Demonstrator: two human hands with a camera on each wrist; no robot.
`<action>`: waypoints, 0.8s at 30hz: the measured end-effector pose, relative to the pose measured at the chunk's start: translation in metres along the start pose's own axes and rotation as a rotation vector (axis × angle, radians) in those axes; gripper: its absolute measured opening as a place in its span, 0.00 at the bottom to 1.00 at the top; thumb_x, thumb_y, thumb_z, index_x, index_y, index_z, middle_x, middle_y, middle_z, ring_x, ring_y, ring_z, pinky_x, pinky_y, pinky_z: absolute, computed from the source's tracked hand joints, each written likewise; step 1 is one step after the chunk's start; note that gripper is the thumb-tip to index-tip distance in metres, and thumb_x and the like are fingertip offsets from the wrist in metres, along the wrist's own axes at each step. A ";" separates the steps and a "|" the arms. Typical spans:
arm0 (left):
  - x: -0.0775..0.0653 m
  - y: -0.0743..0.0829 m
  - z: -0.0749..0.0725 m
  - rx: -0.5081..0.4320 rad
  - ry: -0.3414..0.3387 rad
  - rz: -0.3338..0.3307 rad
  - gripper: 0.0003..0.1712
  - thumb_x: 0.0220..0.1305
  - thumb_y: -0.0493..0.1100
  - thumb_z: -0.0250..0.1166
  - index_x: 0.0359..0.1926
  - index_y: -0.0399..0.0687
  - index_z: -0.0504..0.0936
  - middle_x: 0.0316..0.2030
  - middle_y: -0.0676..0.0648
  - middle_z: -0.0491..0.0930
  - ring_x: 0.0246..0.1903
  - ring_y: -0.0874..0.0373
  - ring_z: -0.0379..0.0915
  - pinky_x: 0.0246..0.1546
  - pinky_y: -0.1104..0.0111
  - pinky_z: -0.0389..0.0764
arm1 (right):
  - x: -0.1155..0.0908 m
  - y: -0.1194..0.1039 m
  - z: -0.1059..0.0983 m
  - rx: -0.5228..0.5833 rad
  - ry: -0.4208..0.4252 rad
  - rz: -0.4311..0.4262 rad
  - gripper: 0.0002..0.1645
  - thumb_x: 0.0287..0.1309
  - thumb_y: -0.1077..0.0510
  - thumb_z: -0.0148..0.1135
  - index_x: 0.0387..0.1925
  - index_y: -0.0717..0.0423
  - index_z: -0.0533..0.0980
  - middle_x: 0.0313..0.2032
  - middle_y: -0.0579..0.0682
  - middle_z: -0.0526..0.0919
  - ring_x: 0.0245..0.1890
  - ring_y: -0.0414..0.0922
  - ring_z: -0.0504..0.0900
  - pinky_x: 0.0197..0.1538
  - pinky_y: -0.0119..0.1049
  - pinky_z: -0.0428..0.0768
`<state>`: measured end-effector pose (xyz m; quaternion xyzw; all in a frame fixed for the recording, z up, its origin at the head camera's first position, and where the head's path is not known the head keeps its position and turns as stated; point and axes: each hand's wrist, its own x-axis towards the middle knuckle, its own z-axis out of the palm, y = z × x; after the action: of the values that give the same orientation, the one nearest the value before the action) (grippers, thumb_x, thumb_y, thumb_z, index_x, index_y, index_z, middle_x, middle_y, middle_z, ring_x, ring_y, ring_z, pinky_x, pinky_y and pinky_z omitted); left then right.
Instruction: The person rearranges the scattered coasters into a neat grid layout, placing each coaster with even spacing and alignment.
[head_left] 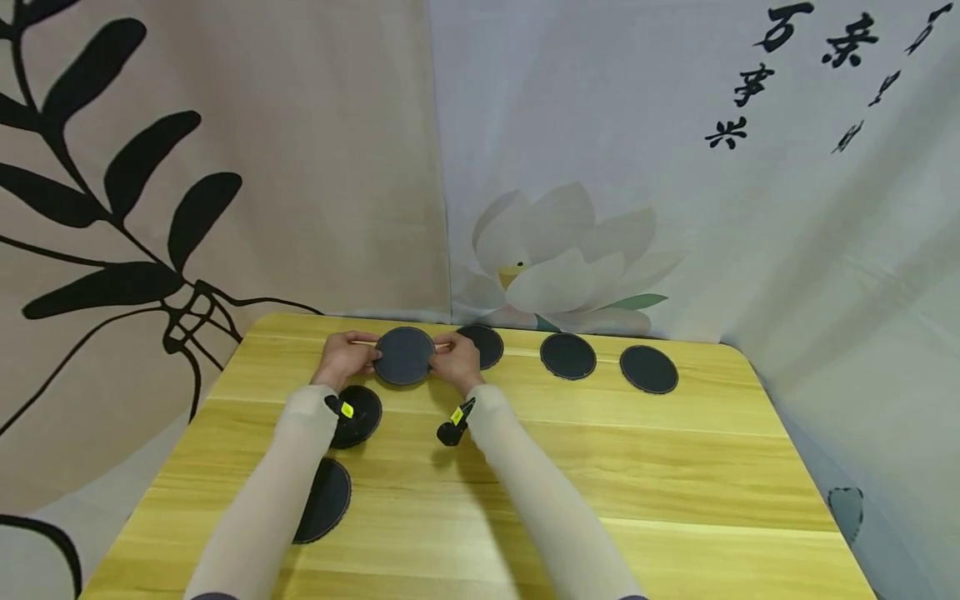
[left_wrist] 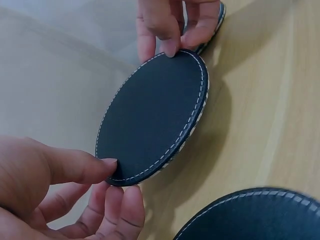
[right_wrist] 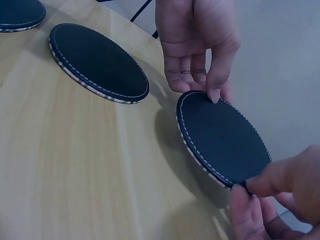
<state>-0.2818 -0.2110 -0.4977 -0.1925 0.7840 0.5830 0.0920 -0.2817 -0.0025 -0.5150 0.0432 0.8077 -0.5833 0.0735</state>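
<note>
Two pinches grip the disc: left hand at nine o'clock, right hand at three; uneven release could tilt it.

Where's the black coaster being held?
In the head view, that black coaster is left of centre, near the back of the table, between the left grip and right grip.

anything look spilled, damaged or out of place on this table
Nothing stands out. The left hand and right hand pinch a round black disc with white stitching; it shows no visible damage. Other round black discs lie flat on the yellow wooden table, some partly hidden. No spill shows.
</note>
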 end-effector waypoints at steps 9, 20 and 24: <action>-0.011 -0.005 0.010 -0.022 -0.029 0.034 0.24 0.67 0.33 0.65 0.64 0.40 0.79 0.41 0.44 0.85 0.25 0.60 0.81 0.38 0.64 0.89 | -0.008 0.008 -0.013 0.010 0.006 -0.041 0.18 0.57 0.69 0.66 0.50 0.58 0.82 0.39 0.54 0.83 0.30 0.44 0.82 0.35 0.35 0.88; -0.026 -0.004 0.021 -0.037 -0.027 0.067 0.22 0.69 0.34 0.64 0.63 0.41 0.80 0.45 0.42 0.83 0.30 0.60 0.82 0.47 0.59 0.89 | -0.017 0.008 -0.031 -0.017 -0.010 -0.082 0.17 0.59 0.68 0.66 0.51 0.58 0.82 0.38 0.53 0.81 0.32 0.43 0.81 0.34 0.34 0.86; -0.032 -0.005 0.027 -0.043 -0.038 0.089 0.21 0.70 0.34 0.63 0.63 0.41 0.80 0.45 0.43 0.82 0.31 0.60 0.82 0.46 0.59 0.89 | -0.021 0.012 -0.037 0.000 -0.019 -0.067 0.16 0.59 0.69 0.66 0.50 0.58 0.82 0.38 0.52 0.80 0.34 0.44 0.81 0.37 0.36 0.87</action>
<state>-0.2529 -0.1806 -0.4986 -0.1484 0.7771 0.6067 0.0767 -0.2620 0.0365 -0.5116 0.0106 0.8080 -0.5859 0.0613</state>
